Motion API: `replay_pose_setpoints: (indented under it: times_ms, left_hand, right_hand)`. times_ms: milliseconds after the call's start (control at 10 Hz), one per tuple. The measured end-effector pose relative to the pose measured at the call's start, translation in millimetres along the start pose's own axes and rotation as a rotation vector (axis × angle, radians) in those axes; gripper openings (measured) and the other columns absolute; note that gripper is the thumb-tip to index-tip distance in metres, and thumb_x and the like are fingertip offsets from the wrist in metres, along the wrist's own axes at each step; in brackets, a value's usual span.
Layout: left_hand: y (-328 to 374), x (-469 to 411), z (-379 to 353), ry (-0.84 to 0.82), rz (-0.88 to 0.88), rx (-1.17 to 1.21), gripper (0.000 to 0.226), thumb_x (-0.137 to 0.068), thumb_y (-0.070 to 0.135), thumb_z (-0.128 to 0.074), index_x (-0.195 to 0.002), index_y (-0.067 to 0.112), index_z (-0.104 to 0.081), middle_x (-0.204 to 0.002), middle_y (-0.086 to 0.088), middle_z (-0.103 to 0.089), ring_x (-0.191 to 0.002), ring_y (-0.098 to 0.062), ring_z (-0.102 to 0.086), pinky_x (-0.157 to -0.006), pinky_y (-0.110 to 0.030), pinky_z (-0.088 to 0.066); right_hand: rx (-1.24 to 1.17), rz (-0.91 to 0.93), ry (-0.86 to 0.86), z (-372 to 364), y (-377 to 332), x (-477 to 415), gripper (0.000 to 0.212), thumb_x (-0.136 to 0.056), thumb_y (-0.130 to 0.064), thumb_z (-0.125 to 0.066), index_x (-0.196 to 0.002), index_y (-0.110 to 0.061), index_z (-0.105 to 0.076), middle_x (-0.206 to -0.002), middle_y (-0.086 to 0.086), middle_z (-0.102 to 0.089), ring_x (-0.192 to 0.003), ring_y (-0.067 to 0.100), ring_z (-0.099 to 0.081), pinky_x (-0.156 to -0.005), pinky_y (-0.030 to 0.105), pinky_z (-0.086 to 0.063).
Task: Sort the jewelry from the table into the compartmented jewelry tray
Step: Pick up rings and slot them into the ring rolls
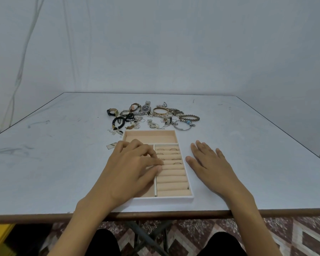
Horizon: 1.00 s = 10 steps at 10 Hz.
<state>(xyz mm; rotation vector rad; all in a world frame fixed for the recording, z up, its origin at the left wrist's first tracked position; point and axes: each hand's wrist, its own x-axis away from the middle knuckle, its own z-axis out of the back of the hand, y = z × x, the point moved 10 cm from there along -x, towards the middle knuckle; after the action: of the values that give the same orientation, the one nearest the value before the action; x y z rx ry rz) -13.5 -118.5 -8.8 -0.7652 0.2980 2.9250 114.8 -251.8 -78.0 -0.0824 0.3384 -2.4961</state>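
The tray (163, 199) sits on the pale surface (248, 145) near its front edge, straight in front of the person. Its right part is a stack of padded rolls, and several rings (173, 149) are tucked between the rolls toward the far end. A wide compartment runs across the tray's 12 o'clock end.

The left hand (129, 169) hangs over the tray's left part with its fingers curled, and the fingertips (156, 164) meet the rolls at their left edge. Whether they pinch a ring there I cannot tell. The right hand (209, 161) lies flat on the surface at 3 o'clock from the tray, just beside its wall, with the fingers spread and holding nothing.

The rest of the jewelry (155, 120) is a loose heap at 12 o'clock from the tray, near its far wall. In it are a steel watch (146, 108), a gold bangle (160, 110), a black cord bracelet (118, 121) at the 10 o'clock side and a beaded bracelet (189, 117) at the 2 o'clock side. A small pale tag (111, 145) lies at 9 o'clock, just beside the tray.
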Motion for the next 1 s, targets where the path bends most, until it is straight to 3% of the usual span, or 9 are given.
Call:
replay_pose_setpoints:
  times_ms: [600, 1000]
  left_hand:
    - [-4.1, 1.2, -2.9, -0.017, 0.013, 0.04, 0.037, -0.091, 0.052, -0.038, -0.105, 0.042, -0.071, -0.101, 0.023, -0.059, -0.096, -0.003, -0.048, -0.08, -0.028, -0.027]
    - [-9.5, 1.4, -6.6, -0.022, 0.011, 0.067, 0.038, -0.09, 0.056, -0.037, -0.105, 0.045, -0.07, -0.102, 0.026, -0.057, -0.096, 0.0, -0.046, -0.084, -0.019, -0.027]
  right_hand:
    - [-0.003, -0.008, -0.011, 0.5, 0.6, -0.3, 0.059, -0.102, -0.048, -0.018, -0.154, -0.024, -0.005, -0.161, -0.007, 0.003, -0.147, 0.006, 0.006, -0.121, 0.036, 0.006]
    - [-0.003, -0.008, -0.01, 0.9, -0.9, 0.8, 0.059, -0.102, -0.049, -0.018, -0.154, -0.025, -0.005, -0.161, -0.008, 0.003, -0.147, 0.006, 0.006, -0.12, 0.036, 0.006]
